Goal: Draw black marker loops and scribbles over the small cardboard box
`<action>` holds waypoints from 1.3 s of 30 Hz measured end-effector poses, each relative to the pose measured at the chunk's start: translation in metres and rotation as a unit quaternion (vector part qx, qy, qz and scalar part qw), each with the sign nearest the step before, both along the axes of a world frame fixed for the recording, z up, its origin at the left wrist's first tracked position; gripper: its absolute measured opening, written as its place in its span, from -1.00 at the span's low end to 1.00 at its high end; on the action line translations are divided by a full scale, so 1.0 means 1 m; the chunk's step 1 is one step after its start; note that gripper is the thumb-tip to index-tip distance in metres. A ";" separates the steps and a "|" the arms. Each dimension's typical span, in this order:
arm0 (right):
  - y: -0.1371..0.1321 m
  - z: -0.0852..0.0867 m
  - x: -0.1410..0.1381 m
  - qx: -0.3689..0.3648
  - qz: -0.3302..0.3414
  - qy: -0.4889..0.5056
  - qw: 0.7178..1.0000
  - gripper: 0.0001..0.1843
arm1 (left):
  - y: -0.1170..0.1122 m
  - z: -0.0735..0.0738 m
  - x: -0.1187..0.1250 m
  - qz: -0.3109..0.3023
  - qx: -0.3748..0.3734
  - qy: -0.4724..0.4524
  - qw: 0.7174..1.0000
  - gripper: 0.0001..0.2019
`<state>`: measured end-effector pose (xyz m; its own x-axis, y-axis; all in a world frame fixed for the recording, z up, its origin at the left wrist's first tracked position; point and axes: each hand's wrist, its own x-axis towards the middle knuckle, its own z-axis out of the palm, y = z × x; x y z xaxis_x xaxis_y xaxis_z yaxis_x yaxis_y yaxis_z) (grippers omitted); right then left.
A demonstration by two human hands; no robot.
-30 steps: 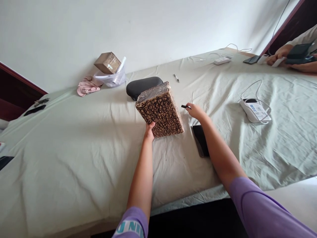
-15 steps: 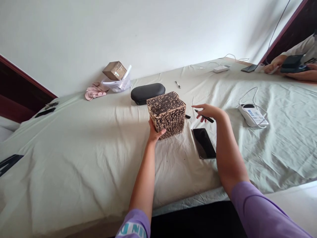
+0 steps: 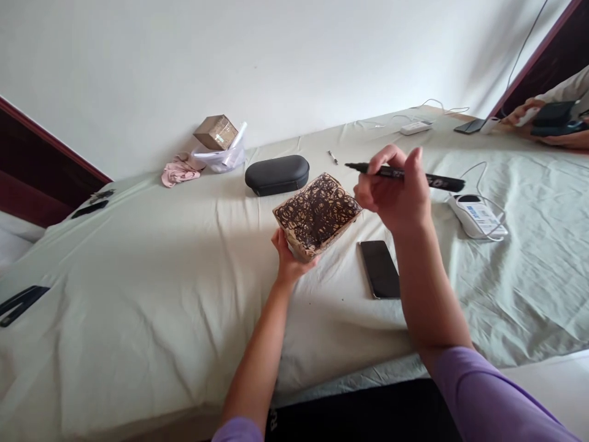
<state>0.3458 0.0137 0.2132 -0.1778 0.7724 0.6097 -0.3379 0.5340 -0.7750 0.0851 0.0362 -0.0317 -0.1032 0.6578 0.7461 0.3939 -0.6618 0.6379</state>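
My left hand grips a cardboard box from its near left side, holding it tilted. Dense black looping scribbles cover the box's visible faces. Up to the right of it, my right hand is closed around a black marker, whose dark tip points left above the box. Fingers of this hand come close to the box's right corner; whether they touch it I cannot tell. A black phone lies on the pale green sheet just below my right hand.
Behind the box sits a black hard case, with a small pen nearby. Farther back are a pink cloth and a plastic bag bearing a brown box. A white corded device lies right, near another person's hands.
The box has been tipped, so its scribbled top face shows more. My right hand has risen and turned, bringing the marker up beside the box, tip to the left.
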 end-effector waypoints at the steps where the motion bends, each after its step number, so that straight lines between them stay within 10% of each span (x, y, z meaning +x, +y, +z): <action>1: -0.007 0.002 -0.010 0.004 -0.016 -0.007 1.000 -0.44 | 0.000 0.000 0.000 -0.001 0.022 0.013 1.000 0.44; 11: -0.026 -0.005 -0.063 0.082 -0.120 -0.093 0.985 -0.89 | 0.000 0.005 0.006 -0.051 0.061 0.049 0.996 0.53; 15: -0.025 -0.004 -0.058 0.075 -0.064 -0.130 0.987 -0.96 | 0.001 0.008 0.006 -0.048 0.079 0.064 0.994 0.54; 39: -0.018 -0.005 -0.055 0.104 0.001 -0.217 0.971 -0.89 | -0.007 0.016 0.005 -0.042 0.021 0.046 0.998 0.43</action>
<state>0.2908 -0.0038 0.2085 -0.4542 0.6399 0.6199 -0.0050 0.6940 -0.7200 0.0902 0.0293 -0.0157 0.0217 0.6295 0.7767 0.3917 -0.7201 0.5727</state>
